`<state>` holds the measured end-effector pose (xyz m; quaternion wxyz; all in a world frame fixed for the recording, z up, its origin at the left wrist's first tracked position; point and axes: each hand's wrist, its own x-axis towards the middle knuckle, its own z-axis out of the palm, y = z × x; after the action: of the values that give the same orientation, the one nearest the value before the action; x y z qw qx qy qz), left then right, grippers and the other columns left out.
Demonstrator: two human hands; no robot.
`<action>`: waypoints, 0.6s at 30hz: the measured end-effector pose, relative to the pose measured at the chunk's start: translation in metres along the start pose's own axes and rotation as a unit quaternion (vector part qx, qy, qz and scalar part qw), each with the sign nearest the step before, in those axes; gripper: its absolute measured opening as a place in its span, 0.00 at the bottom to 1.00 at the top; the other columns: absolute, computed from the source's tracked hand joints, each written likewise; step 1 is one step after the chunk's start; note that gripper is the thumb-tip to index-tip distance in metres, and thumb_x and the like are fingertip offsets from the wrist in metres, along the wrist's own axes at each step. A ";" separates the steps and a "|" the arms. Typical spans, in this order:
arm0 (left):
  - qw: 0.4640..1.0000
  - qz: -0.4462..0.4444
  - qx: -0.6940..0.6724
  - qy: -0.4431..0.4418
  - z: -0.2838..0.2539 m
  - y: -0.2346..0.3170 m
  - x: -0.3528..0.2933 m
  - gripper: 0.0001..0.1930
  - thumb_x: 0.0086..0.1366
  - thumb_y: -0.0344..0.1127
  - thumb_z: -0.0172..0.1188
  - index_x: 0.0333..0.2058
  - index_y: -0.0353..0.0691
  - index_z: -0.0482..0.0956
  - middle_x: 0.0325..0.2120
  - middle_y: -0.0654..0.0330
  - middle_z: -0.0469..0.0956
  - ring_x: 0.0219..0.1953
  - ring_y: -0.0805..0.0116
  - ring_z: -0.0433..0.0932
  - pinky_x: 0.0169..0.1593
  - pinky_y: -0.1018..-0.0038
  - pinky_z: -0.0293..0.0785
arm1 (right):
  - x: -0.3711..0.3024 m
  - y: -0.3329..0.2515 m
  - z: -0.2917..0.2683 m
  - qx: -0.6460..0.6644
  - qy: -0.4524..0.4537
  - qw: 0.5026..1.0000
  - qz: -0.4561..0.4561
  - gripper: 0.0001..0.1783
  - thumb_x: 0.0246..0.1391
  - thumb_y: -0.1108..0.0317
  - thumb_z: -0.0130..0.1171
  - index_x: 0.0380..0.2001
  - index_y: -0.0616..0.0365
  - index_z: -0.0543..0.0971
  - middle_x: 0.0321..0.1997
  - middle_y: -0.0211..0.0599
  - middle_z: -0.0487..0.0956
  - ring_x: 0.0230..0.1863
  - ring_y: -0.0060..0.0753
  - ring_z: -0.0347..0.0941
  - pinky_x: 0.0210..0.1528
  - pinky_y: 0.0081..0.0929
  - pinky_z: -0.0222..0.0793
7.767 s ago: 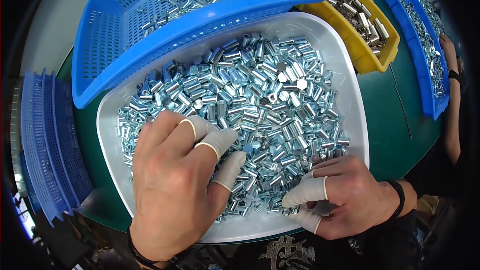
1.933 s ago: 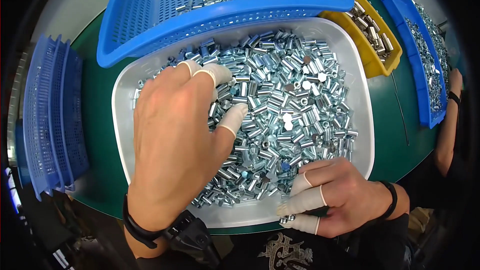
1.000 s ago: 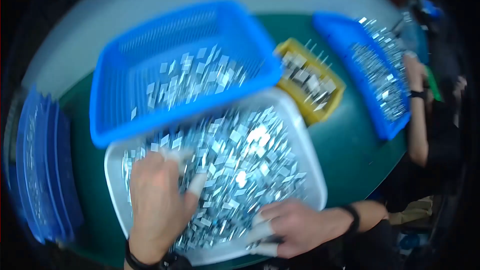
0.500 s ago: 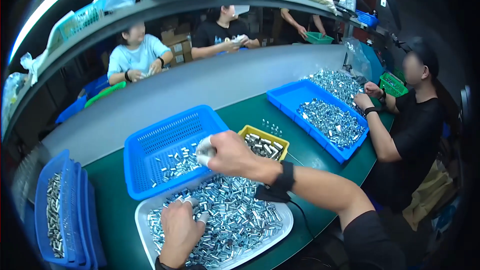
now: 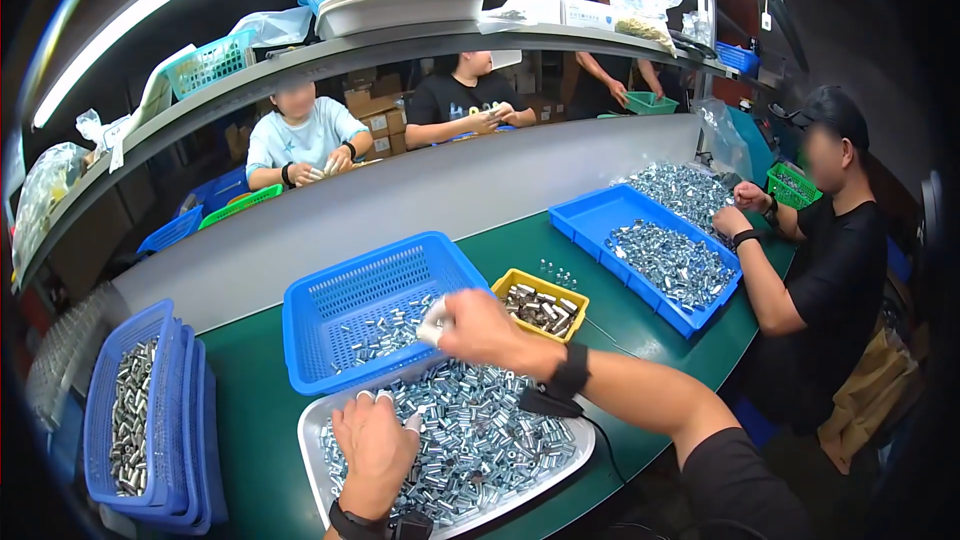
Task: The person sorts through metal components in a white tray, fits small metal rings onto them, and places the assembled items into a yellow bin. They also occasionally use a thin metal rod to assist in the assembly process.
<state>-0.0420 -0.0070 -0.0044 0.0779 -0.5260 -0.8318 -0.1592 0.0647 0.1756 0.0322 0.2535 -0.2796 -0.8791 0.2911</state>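
A white tray (image 5: 318, 460) heaped with small silvery metal sleeves (image 5: 490, 445) stands before me. My left hand (image 5: 374, 445) lies over its left side, white covers on the fingertips. Its thumb is apart from the bent fingers, which touch the sleeves. My right hand (image 5: 480, 328), also with white finger covers, hovers above the near right edge of a blue perforated basket (image 5: 375, 272). Its fingers are drawn together; anything inside them is hidden. Loose sleeves (image 5: 385, 335) are scattered on the basket floor, toward the near right.
A yellow bin (image 5: 540, 305) of metal pieces stands right of the basket. Stacked blue baskets (image 5: 190, 430) stand at left, metal pieces in the front one. Farther right, a co-worker (image 5: 830, 230) handles parts beside a blue tray (image 5: 640, 265). A grey partition (image 5: 440, 195) and loaded shelf (image 5: 400, 38) span the back.
The whole view has shifted, so things sit lower and farther right. My right hand remains by the basket's near edge, its fingers more drawn in. My left hand stays over the tray.
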 end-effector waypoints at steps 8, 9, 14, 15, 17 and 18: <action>0.997 -0.009 -0.080 -0.016 0.001 -0.017 0.010 0.17 0.51 0.41 0.71 0.35 0.37 0.81 0.34 0.49 0.80 0.39 0.47 0.79 0.44 0.55 0.71 | -0.083 -0.010 0.015 -0.145 -0.300 0.938 -0.093 0.22 0.47 0.50 0.67 0.40 0.53 0.85 0.29 0.43 0.83 0.35 0.51 0.80 0.40 0.43 0.75; 0.995 -0.012 -0.097 -0.027 0.000 -0.014 0.017 0.16 0.51 0.41 0.71 0.35 0.37 0.81 0.32 0.48 0.80 0.37 0.46 0.79 0.43 0.54 0.71 | -0.086 -0.004 0.012 -0.130 -0.291 0.945 -0.076 0.21 0.47 0.52 0.67 0.41 0.53 0.85 0.28 0.43 0.82 0.34 0.51 0.80 0.39 0.42 0.74; 0.994 -0.045 -0.098 -0.008 0.008 -0.014 0.022 0.15 0.52 0.40 0.71 0.35 0.37 0.82 0.26 0.53 0.82 0.30 0.54 0.81 0.35 0.60 0.74 | -0.088 -0.001 -0.007 -0.073 -0.312 0.946 -0.054 0.15 0.48 0.61 0.67 0.39 0.55 0.84 0.29 0.45 0.82 0.33 0.49 0.79 0.37 0.43 0.73; 0.994 -0.043 -0.100 -0.004 0.008 -0.014 0.020 0.15 0.52 0.40 0.71 0.35 0.37 0.82 0.25 0.53 0.82 0.30 0.54 0.81 0.34 0.61 0.74 | -0.091 -0.001 -0.008 -0.070 -0.302 0.949 -0.062 0.15 0.49 0.63 0.67 0.41 0.55 0.85 0.26 0.43 0.81 0.30 0.46 0.79 0.34 0.39 0.73; 0.994 -0.044 -0.104 -0.004 0.009 -0.016 0.016 0.14 0.53 0.39 0.71 0.34 0.36 0.82 0.25 0.53 0.82 0.29 0.55 0.81 0.34 0.61 0.74 | -0.097 -0.004 -0.007 -0.065 -0.300 0.949 -0.064 0.15 0.49 0.64 0.67 0.41 0.55 0.84 0.26 0.43 0.81 0.30 0.46 0.79 0.34 0.39 0.73; 0.993 -0.049 -0.107 -0.009 0.008 -0.017 0.015 0.14 0.53 0.39 0.70 0.34 0.36 0.82 0.24 0.53 0.82 0.29 0.55 0.81 0.34 0.61 0.74 | -0.099 -0.006 -0.007 -0.066 -0.291 0.952 -0.066 0.15 0.49 0.64 0.67 0.40 0.56 0.84 0.26 0.43 0.81 0.30 0.46 0.79 0.34 0.39 0.73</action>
<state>-0.0633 0.0023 -0.0105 0.0056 -0.4914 -0.8355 -0.2459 0.1377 0.1114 0.0129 -0.0135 -0.1404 -0.9484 0.2841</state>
